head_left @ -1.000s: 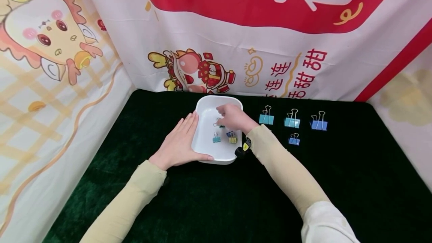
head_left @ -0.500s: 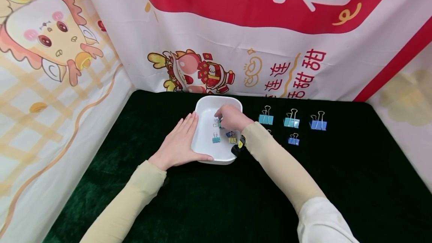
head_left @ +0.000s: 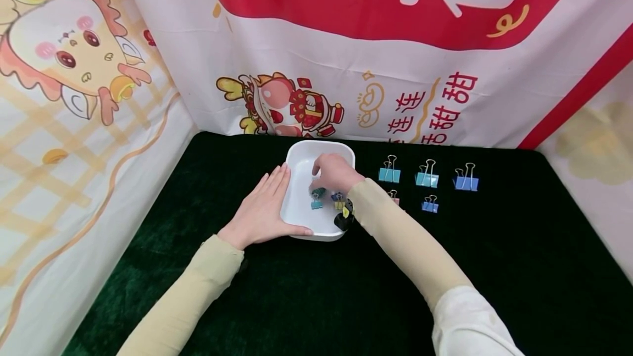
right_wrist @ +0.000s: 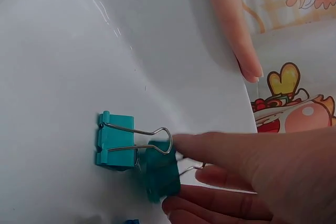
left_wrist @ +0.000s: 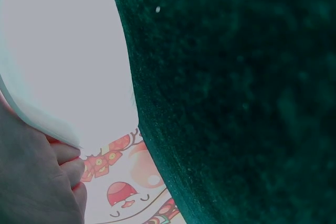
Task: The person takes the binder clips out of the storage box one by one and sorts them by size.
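My left hand lies along the left side of a white tray, fingers straight, thumb across its near rim. Inside the tray, my right hand pinches a dark teal binder clip between thumb and finger; the clip is blurred. A lighter teal binder clip lies right beside it on the tray floor, its wire handles pointing toward the held one. Close to the right wrist, a yellow binder clip and a dark blue one sit together. Part of the left hand shows beneath the tray edge in the left wrist view.
Right of the tray, on dark green cloth, a back row holds two teal clips and a blue clip. In front are a small blue clip and a pinkish clip, partly behind the right forearm.
My right hand has come down and a little left in the tray, and the dark teal clip has moved toward the near side with it. The left hand stays put.
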The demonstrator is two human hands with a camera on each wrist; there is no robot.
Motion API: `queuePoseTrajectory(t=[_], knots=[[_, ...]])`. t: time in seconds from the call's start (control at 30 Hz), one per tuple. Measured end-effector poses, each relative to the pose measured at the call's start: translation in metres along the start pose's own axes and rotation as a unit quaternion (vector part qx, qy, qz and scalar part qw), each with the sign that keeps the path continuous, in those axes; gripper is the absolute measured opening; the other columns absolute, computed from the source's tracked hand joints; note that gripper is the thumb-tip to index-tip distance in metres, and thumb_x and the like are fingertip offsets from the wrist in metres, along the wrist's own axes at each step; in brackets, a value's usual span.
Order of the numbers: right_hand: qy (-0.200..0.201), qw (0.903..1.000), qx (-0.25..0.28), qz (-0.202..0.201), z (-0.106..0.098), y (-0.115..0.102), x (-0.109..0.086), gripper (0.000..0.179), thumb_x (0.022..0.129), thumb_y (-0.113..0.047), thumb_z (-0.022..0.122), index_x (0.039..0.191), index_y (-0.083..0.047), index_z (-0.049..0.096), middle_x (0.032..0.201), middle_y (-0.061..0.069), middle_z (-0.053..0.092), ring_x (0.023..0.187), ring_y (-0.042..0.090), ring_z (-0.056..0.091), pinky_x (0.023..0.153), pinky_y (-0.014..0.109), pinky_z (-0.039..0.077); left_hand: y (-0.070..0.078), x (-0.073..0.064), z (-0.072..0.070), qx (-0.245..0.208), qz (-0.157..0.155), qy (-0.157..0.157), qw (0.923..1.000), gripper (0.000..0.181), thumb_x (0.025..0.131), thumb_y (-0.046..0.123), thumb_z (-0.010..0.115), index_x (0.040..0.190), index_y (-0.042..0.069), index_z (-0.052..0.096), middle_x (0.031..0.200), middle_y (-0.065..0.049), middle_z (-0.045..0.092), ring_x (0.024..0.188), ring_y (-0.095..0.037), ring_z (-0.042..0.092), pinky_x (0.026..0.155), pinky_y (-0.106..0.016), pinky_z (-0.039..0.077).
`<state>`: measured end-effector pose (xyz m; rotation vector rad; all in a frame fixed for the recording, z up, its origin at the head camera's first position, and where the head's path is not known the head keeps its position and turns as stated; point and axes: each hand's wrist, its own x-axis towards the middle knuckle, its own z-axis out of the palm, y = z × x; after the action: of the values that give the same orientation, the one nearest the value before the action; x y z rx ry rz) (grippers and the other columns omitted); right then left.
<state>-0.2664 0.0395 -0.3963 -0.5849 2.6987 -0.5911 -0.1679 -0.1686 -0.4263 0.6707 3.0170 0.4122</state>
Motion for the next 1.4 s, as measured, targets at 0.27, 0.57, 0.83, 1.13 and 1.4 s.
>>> queuePoseTrajectory(t=[0.27,0.57,0.83,1.13,1.4], knots=[[-0.009,0.9997,0.020,0.006,-0.001,-0.004,-0.001,0.030,0.088,-0.032,0.083,0.105,-0.009,0.077,0.088,0.000,0.070,0.073,0.012,0.067,0.076,0.027,0.055,-0.001,0.000,0.000,-0.010,0.008,-0.001,0.9999,0.136,0.071,0.090,0.061,0.164,0.008,0.006,0.170,-0.005,0.002,0.155,-0.020,0.001,0.123,-0.042,0.003],[-0.071,0.9964,-0.005,-0.047,-0.010,0.000,-0.007,0.033,0.085,-0.019,0.085,0.113,-0.006,0.075,0.094,0.001,0.070,0.085,0.016,0.065,0.080,0.029,0.055,0.000,0.001,0.000,-0.005,0.006,-0.001,1.0000,0.138,0.069,0.095,0.055,0.164,0.007,0.008,0.170,-0.004,0.001,0.155,-0.020,0.001,0.123,-0.041,0.003],[-0.076,0.9932,-0.042,-0.078,-0.015,0.001,-0.016,0.031,0.086,-0.018,0.084,0.114,-0.007,0.076,0.095,0.000,0.070,0.089,0.016,0.063,0.083,0.030,0.054,0.000,-0.001,-0.001,-0.007,0.002,0.001,1.0000,0.136,0.070,0.091,0.060,0.164,0.008,0.007,0.170,-0.004,0.001,0.155,-0.019,0.001,0.123,-0.041,0.003],[-0.055,0.9917,-0.041,-0.108,0.006,0.008,-0.016,0.027,0.084,-0.021,0.085,0.108,-0.009,0.079,0.086,-0.006,0.070,0.080,0.010,0.063,0.076,0.025,0.053,0.001,-0.002,0.000,-0.015,-0.002,-0.005,0.9999,0.137,0.070,0.091,0.061,0.164,0.008,0.007,0.170,-0.004,0.002,0.155,-0.020,0.002,0.123,-0.042,0.003],[-0.025,0.9925,-0.030,-0.116,0.017,0.008,-0.015,0.029,0.083,-0.033,0.086,0.103,-0.012,0.080,0.078,-0.009,0.069,0.074,0.010,0.062,0.070,0.023,0.053,0.000,-0.001,-0.001,-0.009,-0.005,-0.006,0.9999,0.138,0.068,0.096,0.054,0.164,0.009,0.006,0.170,-0.003,0.000,0.154,-0.018,0.000,0.123,-0.040,0.003]])
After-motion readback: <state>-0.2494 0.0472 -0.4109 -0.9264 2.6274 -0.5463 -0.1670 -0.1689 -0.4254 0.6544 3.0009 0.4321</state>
